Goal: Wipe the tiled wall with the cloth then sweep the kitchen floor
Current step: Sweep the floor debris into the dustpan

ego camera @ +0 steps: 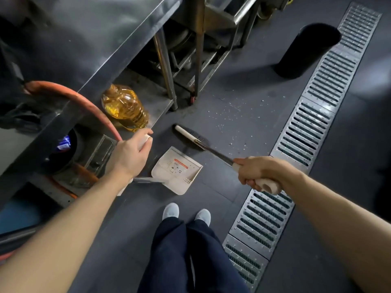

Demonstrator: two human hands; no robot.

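My right hand (pixel 257 171) is shut on the cream grip of a broom (pixel 191 137), whose dark pole slants down to a brush head resting on the dark floor. A cream dustpan (pixel 179 170) sits on the floor just in front of my white shoes, its mouth toward the brush head. My left hand (pixel 132 154) is shut on the top of the dustpan's upright handle. White crumbs (pixel 237 119) lie scattered on the floor beyond the brush. No cloth or tiled wall is in sight.
A steel counter (pixel 88 43) runs along the left, with a bottle of yellow oil (pixel 124 107) on its lower shelf and an orange hose (pixel 84 102) curving past it. A metal drain grate (pixel 306 132) crosses the floor on the right. A black bin (pixel 306 49) stands beside it.
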